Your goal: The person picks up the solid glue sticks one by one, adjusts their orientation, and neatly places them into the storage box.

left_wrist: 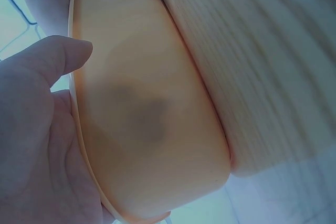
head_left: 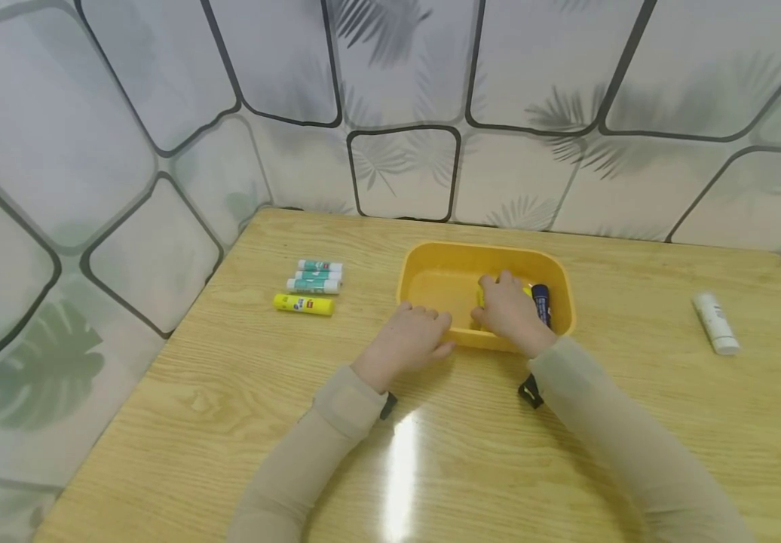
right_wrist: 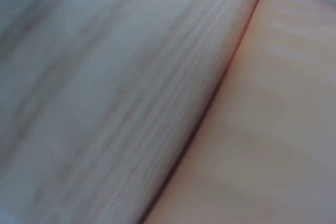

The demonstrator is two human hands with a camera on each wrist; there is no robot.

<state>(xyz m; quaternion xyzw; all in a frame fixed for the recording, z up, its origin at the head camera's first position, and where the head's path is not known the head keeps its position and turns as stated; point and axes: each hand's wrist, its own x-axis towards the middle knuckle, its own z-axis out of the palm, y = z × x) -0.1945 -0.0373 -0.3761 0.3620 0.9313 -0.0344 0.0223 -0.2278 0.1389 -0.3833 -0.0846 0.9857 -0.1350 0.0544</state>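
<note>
By left hand [head_left: 407, 338], thumb [left_wrist: 64, 56] outside, is gripped (right hand [head_left: 509, 311] inside, its hold obscured) one round-cornered, orange-yellow tray [head_left: 441, 290].

Wood table [head_left: 187, 437], lt brown w/ visible grain; bright glare streak [head_left: 400, 475] on it nr front ctr. Wall [head_left: 404, 90] behind & along L side: pale, w/ dk gray & blk rounded outlines, plus leaf prints [head_left: 51, 369], mostly gray, greenish lower L.

From afar I get 3 views: head cam's up high, facing fwd & down at the table [head_left: 228, 392]; L & R wrist cams sit v. close, facing the yellow box's [left_wrist: 144, 98] outside. All 3 share box + table.
</note>
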